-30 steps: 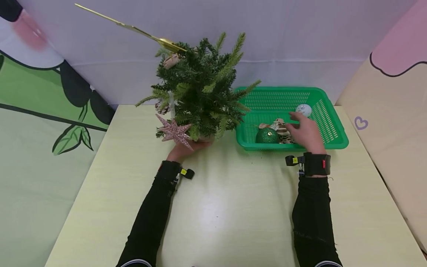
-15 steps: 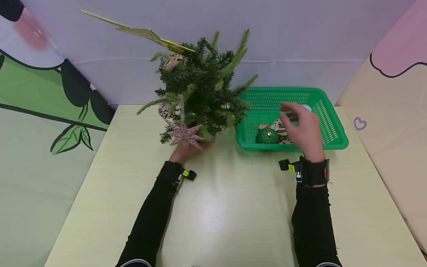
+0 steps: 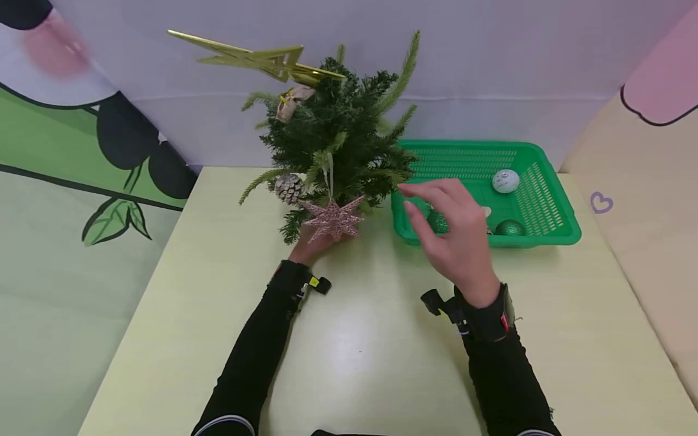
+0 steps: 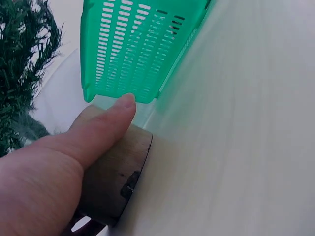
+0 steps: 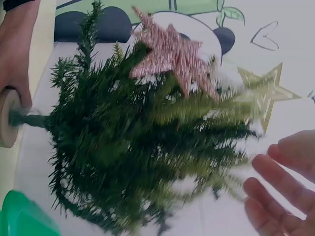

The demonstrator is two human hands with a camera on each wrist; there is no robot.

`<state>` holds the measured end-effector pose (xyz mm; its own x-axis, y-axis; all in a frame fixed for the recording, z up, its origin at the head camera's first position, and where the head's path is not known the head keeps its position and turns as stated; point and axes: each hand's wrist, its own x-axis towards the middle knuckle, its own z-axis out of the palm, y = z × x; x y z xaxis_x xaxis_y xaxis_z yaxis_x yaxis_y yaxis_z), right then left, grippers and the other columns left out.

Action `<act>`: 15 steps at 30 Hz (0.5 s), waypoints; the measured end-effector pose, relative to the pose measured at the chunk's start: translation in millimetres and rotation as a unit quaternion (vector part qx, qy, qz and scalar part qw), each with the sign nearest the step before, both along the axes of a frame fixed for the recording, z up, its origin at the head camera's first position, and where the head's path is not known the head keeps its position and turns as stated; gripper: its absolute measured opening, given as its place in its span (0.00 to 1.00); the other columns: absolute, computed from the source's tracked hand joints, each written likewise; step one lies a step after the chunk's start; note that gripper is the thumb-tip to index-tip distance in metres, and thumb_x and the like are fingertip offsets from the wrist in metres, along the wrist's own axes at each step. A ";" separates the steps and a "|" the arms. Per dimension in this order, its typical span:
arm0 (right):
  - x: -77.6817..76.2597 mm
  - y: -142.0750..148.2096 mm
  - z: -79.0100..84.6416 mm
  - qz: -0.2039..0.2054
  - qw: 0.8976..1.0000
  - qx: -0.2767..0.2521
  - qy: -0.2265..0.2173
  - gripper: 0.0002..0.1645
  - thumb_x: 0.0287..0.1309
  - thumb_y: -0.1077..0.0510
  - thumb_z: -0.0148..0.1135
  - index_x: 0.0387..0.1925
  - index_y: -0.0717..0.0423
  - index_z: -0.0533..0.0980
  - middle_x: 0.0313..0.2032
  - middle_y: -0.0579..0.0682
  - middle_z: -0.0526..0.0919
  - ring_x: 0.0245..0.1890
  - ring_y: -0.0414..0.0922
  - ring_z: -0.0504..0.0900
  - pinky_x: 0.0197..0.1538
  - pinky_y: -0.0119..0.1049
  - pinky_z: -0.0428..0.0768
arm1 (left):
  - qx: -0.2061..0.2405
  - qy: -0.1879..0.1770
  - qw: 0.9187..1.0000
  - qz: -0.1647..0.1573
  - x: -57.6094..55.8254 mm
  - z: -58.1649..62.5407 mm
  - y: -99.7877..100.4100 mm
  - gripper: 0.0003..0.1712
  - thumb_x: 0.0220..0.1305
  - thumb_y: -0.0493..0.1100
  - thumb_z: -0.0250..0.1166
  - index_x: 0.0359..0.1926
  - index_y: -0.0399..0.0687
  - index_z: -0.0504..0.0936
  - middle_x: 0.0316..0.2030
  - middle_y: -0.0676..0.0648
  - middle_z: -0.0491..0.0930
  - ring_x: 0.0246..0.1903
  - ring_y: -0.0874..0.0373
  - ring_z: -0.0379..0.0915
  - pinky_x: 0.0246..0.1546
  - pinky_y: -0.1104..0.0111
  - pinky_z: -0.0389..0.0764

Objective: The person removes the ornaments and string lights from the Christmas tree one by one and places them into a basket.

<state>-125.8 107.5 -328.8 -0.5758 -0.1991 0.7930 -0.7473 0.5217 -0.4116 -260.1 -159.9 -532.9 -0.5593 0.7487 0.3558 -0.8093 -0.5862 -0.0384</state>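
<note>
A small artificial Christmas tree stands at the back of the table on a round wooden base. My left hand grips that base low down, its thumb lying along the wood; the other fingers are mostly hidden. On the tree hang a pink glitter star, a frosted pine cone and a small pinkish ornament. A gold star topper leans out to the left from the top. My right hand hovers right of the branches, fingers loosely bent, holding nothing.
Right of the tree sits a green plastic basket. Inside lie a white ball, green glitter balls and other pieces partly hidden by my right hand. A cloth backdrop rises behind the table.
The tree has turned under my left hand, bringing the pink star to the right and showing more of the gold star. My right hand has moved left from over the basket toward the tree.
</note>
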 end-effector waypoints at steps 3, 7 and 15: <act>-0.1 -11.6 1.1 0.002 0.999 0.031 0.019 0.16 0.66 0.62 0.67 0.55 0.59 0.85 0.45 0.58 0.87 0.50 0.55 0.81 0.54 0.47 0.80 | -0.040 0.016 0.999 0.030 -38.4 -69.3 -9.4 0.18 0.79 0.47 0.60 0.58 0.41 0.85 0.83 0.42 0.48 0.81 0.37 0.47 0.78 0.44 0.62; 0.0 -32.4 3.6 -0.005 0.996 0.071 0.049 0.18 0.68 0.59 0.67 0.58 0.58 0.84 0.50 0.57 0.88 0.54 0.56 0.81 0.60 0.51 0.80 | -0.053 -0.010 0.998 0.036 -101.0 -187.5 -35.7 0.31 0.78 0.58 0.57 0.71 0.44 0.74 0.77 0.37 0.61 0.78 0.38 0.55 0.80 0.43 0.56; 0.1 -61.8 -0.8 -0.026 0.990 0.117 0.069 0.19 0.73 0.56 0.63 0.60 0.55 0.83 0.55 0.55 0.88 0.56 0.54 0.83 0.62 0.52 0.79 | -0.040 -0.135 0.990 -0.011 -77.2 -145.7 -27.8 0.35 0.78 0.54 0.58 0.77 0.42 0.63 0.75 0.36 0.65 0.77 0.42 0.58 0.81 0.50 0.57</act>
<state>-125.8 45.8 -329.6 -0.4789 -0.3587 0.8013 -0.7575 0.6302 -0.1706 -337.3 -187.8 -678.6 -0.6098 0.7811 0.1339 -0.7879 -0.5792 -0.2093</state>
